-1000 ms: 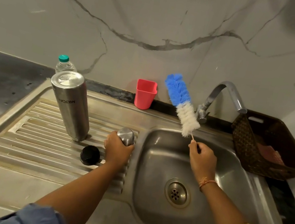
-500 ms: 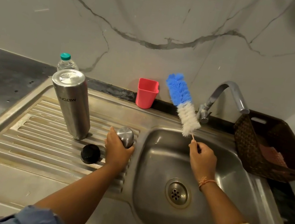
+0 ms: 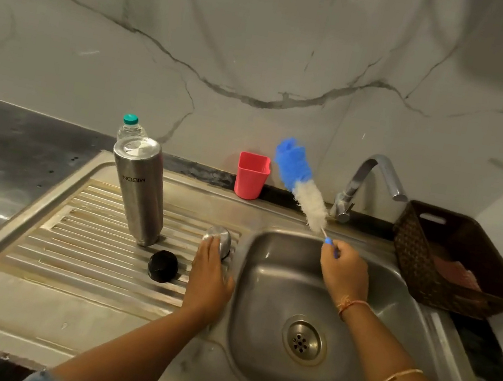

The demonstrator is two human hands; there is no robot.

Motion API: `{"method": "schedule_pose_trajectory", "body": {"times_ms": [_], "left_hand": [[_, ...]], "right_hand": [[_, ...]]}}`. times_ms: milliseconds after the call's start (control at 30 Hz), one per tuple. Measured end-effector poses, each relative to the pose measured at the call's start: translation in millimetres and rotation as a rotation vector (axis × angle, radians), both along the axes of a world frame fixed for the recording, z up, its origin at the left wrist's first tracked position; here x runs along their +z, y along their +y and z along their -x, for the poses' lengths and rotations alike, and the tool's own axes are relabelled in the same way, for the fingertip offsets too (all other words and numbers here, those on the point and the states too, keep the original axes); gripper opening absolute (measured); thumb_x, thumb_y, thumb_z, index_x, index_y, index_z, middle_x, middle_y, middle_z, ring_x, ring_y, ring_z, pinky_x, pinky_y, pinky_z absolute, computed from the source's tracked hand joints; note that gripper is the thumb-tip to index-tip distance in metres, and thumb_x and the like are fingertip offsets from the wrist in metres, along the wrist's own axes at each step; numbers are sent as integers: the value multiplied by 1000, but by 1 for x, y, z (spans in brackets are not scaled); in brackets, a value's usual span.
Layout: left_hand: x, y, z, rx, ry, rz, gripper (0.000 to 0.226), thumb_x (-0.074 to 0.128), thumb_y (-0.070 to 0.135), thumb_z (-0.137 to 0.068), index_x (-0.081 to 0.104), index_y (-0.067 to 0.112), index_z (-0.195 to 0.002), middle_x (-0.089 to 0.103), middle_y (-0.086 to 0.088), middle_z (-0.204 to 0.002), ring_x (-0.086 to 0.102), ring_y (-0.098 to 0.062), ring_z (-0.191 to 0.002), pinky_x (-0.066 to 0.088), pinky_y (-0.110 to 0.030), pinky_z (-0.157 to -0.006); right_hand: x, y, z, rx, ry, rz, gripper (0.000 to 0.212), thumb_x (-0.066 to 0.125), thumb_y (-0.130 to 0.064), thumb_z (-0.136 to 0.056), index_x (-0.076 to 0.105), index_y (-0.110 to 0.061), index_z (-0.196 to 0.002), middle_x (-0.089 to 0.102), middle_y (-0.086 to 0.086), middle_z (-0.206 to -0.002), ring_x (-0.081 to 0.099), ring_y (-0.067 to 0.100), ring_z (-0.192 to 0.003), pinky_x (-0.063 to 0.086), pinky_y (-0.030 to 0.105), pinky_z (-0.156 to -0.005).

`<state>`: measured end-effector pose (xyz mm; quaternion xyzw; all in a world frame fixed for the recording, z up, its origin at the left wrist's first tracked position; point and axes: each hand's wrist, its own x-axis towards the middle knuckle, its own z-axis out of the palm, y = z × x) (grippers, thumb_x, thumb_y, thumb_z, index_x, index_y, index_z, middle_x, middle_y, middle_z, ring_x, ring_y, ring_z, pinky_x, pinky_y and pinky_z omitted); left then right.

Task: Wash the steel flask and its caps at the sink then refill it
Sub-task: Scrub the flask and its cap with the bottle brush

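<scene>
We read one word only: MILTON, printed upside down on the steel flask (image 3: 140, 191), at nine o'clock of our view.

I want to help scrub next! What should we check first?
1. Brush held in the right hand: ok.
2. Left hand touching the steel cap: ok.
3. Flask standing on the drainboard: ok.
4. Black cap close by: ok.
5. Water coming from the tap: not ok, none seen.
6. Soap on the brush: cannot tell.
</scene>
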<state>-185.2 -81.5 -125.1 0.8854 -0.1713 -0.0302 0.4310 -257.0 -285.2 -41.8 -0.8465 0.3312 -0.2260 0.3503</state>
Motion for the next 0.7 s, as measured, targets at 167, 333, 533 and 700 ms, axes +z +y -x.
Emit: {"method": "schedule_pose_trajectory", "body": {"times_ms": [167,333,533,700], "left_hand": [[-2,10,11,-176,-141,-288,60,49,20,-94,26,18,-149,25,-3,-154,30,-19,-138,26,-30,-113],[-3,12,9,-290,-151,-495,57,52,21,-92,32,18,-145,35,-4,-147,41,-22,-127,33,-29,-106],[-4,16,1,-336,-87,-606,55,42,21,-97,26,11,-149,28,-6,-153,36,-23,-135,30,-31,-110],[-3,19,-5,-359,-65,-611,53,43,18,-97,30,12,-148,28,-5,-154,39,-23,-133,33,-31,-108]], "right_hand": [[37,-7,-4,104,24,267,21,48,-16,-92,59,-3,-80,58,16,-69,53,32,-65,39,32,-56],[74,-13,-28,103,269,553,23,41,-20,-94,62,-11,-96,57,7,-75,54,24,-68,43,31,-60],[118,-18,-58,204,481,831,18,49,-9,-90,63,-8,-101,59,10,-85,57,25,-77,42,34,-65],[149,-10,-85,221,637,1092,17,46,-12,-94,60,-11,-102,61,8,-97,59,27,-93,39,36,-77]]}}
